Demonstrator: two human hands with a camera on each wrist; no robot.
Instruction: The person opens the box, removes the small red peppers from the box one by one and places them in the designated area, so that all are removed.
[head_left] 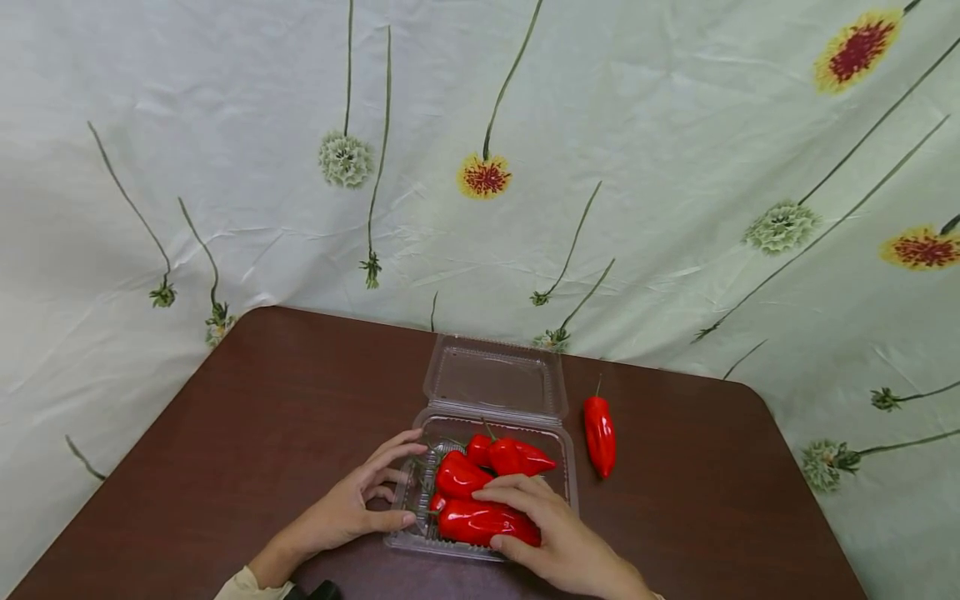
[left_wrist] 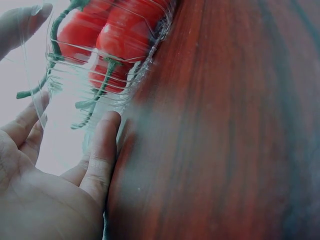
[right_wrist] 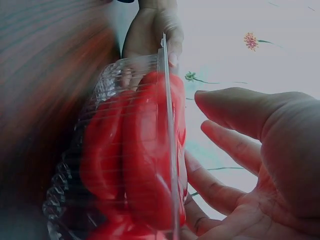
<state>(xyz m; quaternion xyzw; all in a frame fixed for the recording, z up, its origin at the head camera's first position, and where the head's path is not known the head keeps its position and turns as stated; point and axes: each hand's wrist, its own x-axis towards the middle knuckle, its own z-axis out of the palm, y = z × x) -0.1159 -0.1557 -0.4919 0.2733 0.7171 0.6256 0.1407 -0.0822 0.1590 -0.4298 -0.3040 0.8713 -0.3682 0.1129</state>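
Observation:
Several glossy red peppers (head_left: 480,522) with green stems lie in an open clear plastic clamshell box (head_left: 573,475) on the table. My left hand (head_left: 339,502) is at the box's left side, thumb and fingers spread around that edge. In the left wrist view, its fingers (left_wrist: 102,155) lie along the ribbed wall near the stems. Over the front right of the box hovers my right hand (head_left: 558,533), its fingers loosely bent above the nearest peppers. The right wrist view shows those fingers (right_wrist: 235,140) beside the peppers (right_wrist: 150,150), not closed round one; exact contact is unclear.
The box's hinged lid (head_left: 495,377) lies back toward the table's far edge. One more red pepper (head_left: 600,437) rests to the right of the box on the dark brown table (head_left: 300,392). A flower-printed white cloth (head_left: 637,125) hangs behind the table.

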